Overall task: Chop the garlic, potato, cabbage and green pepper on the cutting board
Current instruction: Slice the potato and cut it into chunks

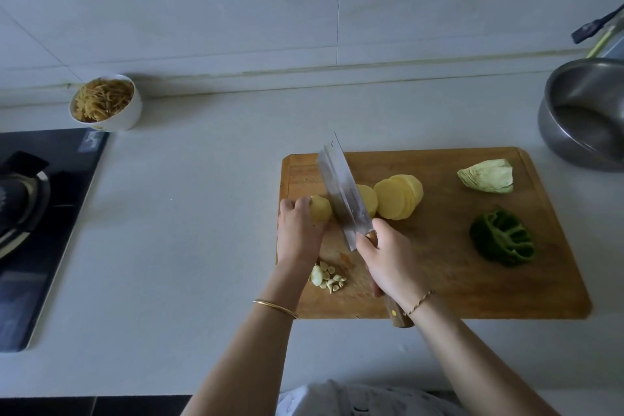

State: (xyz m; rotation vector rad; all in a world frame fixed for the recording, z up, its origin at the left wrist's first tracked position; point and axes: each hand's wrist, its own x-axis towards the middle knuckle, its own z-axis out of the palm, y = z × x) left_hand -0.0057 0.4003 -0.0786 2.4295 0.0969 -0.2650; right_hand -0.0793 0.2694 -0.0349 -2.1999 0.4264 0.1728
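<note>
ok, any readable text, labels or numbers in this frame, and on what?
Nothing here can be read.
stove top: pale mark at its far right corner, too blurred to read.
cleaver: faint marks along the blade, too blurred to tell whether they are text.

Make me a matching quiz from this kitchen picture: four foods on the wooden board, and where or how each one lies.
1 garlic
2 potato
3 cabbage
4 green pepper

A pale wedge, far right of the board
B partly sliced, held by the left hand beside the knife
C small pieces, near left
D dark, right side, nearer than the wedge

Pairs: 1-C, 2-B, 3-A, 4-D
</note>
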